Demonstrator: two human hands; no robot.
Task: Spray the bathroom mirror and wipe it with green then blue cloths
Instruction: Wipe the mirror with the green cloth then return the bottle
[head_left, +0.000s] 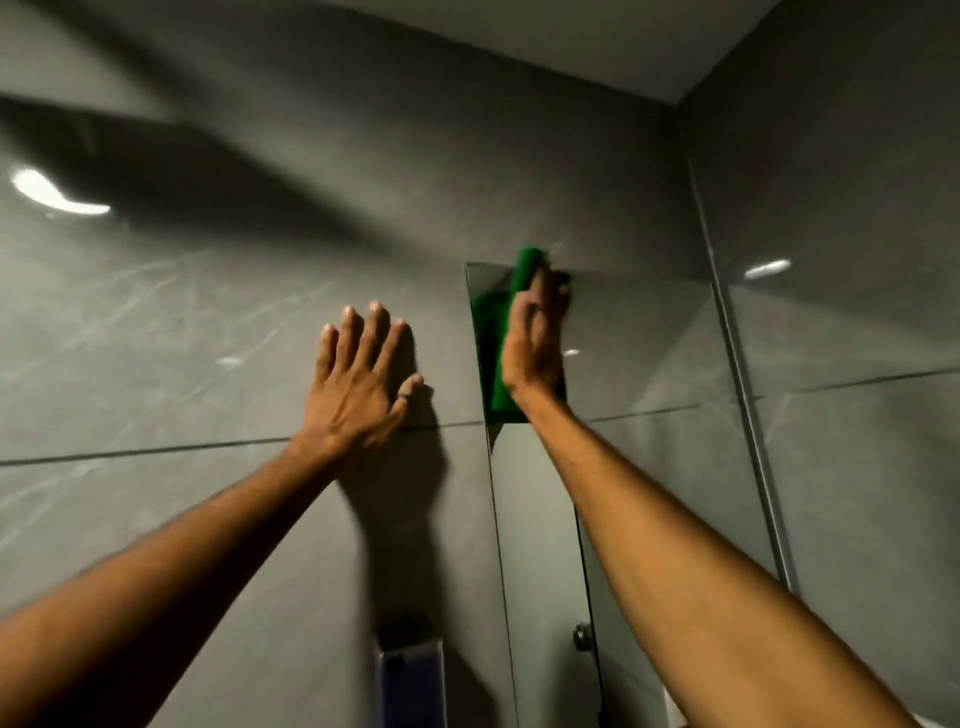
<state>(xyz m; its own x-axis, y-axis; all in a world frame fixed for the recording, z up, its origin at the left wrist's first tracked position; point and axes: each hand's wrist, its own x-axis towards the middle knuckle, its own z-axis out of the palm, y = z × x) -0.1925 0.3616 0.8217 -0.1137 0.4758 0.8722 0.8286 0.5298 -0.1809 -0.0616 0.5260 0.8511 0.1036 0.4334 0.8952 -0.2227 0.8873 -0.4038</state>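
The mirror (649, 364) hangs on the grey tiled wall, its top left corner near the middle of the view. My right hand (535, 343) presses a green cloth (493, 353) flat against the mirror's upper left corner; part of the cloth sticks up above the mirror's top edge. My left hand (358, 384) lies flat on the wall tile just left of the mirror, fingers spread, holding nothing. A ring shows on its thumb. No blue cloth or spray bottle is in view.
A dark bluish object (410, 675) stands against the wall at the bottom, below my left arm. A vertical metal strip (748, 415) runs down the wall right of the mirror. A small round fitting (582, 635) shows low in the mirror.
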